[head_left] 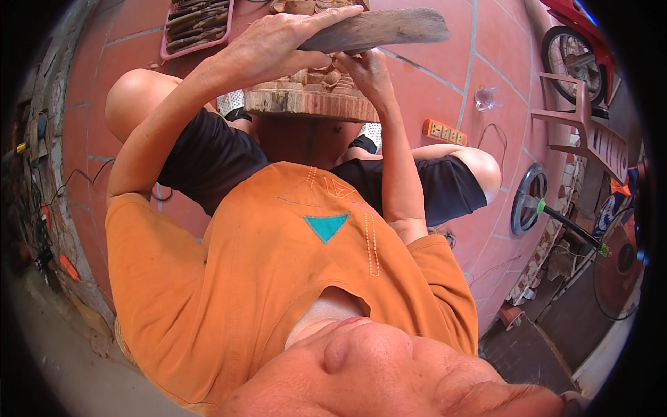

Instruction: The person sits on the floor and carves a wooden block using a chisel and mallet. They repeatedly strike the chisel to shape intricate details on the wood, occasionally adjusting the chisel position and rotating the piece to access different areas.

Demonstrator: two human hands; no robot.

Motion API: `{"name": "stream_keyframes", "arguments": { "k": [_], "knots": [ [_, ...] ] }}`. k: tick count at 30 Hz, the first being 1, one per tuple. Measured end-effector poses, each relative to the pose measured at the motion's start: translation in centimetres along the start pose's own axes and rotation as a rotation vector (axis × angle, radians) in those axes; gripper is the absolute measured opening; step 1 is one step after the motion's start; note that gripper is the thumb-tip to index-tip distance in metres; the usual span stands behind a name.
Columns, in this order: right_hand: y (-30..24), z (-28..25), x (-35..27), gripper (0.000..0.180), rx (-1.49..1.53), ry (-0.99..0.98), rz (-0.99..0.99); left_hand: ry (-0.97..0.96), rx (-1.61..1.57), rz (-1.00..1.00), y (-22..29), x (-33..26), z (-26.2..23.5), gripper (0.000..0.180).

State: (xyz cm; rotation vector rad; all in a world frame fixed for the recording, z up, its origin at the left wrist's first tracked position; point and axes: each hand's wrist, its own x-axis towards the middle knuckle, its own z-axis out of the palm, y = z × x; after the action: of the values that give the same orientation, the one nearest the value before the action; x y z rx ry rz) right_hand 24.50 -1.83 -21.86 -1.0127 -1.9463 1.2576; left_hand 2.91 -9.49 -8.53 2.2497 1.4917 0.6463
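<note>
Slab of weathered wood Spanning the View Over a Carved Wooden Block

Taking the block as the landmark, the slab is crossing above its far part, its grey-brown face showing streaky grain and its free end rounding off to the right. The left hand is gripping the slab's other end, one digit lying straight along the upper edge and others curling beneath, so the wood is sitting clamped between them. The right hand is hanging over the block, just below the slab, its fingers bending inward; whether they are pinching anything, I cannot tell.

The block itself is showing knobbly, rounded relief on top and a rough, pale, vertically ridged edge on the near side. White perforated shoes are flanking its near edge, with the black shorts spreading nearer on both sides. Left of the block and beyond, a pink plastic tray is holding a row of slender brown wooden handles. Right of the block, a crumpled-looking clear plastic item is glinting, and an orange rectangular power strip is lying nearer. Smooth reddish tiles with grey joints are running underneath. Farther right of the block, a slatted plastic chair is standing near a spoked wheel.
</note>
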Motion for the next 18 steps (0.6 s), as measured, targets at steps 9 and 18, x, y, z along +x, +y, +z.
{"name": "stream_keyframes", "arguments": {
  "k": [9,18],
  "knots": [
    [0.2,0.0,-0.4,0.022,0.04,0.015,-0.027,-0.004,0.057,0.002,-0.1,-0.2,0.0,0.08],
    [-0.7,-0.2,-0.7,0.021,0.076,-0.025,-0.02,0.008,-0.015,0.058,-0.4,-0.7,0.4,0.081]
  ]
}}
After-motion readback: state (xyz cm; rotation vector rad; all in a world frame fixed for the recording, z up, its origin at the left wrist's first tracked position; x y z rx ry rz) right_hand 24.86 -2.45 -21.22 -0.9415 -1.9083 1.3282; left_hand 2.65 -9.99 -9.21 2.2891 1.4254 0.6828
